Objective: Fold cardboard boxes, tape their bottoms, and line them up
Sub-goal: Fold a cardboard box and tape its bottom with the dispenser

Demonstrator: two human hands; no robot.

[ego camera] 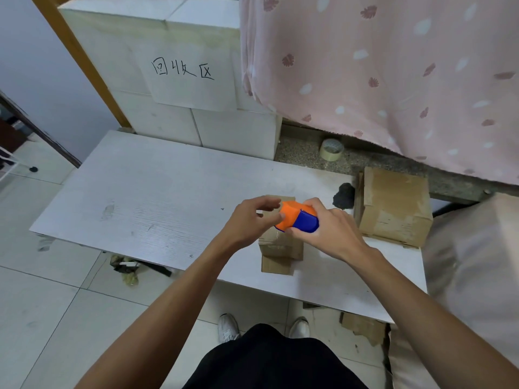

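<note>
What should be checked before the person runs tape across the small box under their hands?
1. Tape dispenser held in right hand: ok.
2. Left hand at the dispenser's orange end: ok; tape end pulled out: cannot tell.
3. Small box lying on the white board: ok.
4. Box flaps closed flat: cannot tell, hands cover the top.
5. Larger box apart from the small one: ok.
6. Spare tape roll on the ledge beyond the board: ok.

We see a white bench (157,192) bearing a small cardboard box (280,248) directly beneath our right grip (331,228). Right of that grip sits a larger cardboard box (393,206), with a black lump (344,195) just beyond the grip.
</note>
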